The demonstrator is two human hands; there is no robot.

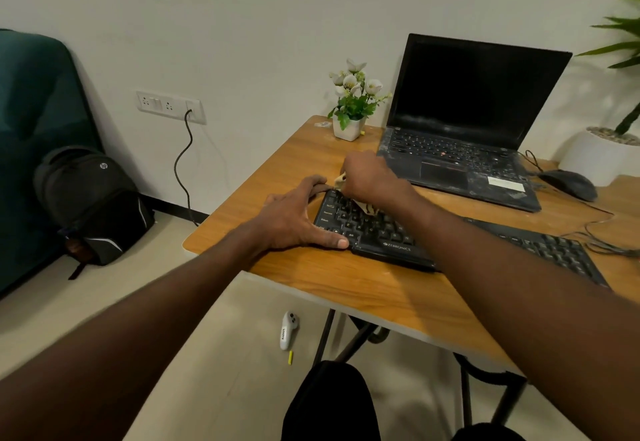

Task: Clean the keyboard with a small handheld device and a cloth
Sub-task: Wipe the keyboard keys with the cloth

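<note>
A black Zebronics keyboard (388, 232) lies across the wooden table (346, 281). My left hand (294, 215) rests at the keyboard's left end, thumb along its front corner and fingers curled over its far corner. My right hand (370, 177) grips a bunched beige patterned cloth (367, 206) and presses it on the upper left keys. Most of the cloth is hidden under that hand. A small white handheld device (288, 330) lies on the floor under the table's front edge.
A dusty open laptop (460, 149) stands behind the keyboard, with a black mouse (571, 184) and cables to its right. A small white flower pot (349, 125) sits at the back. A black backpack (93, 205) leans at the left. A yellow piece (290, 357) lies by the device.
</note>
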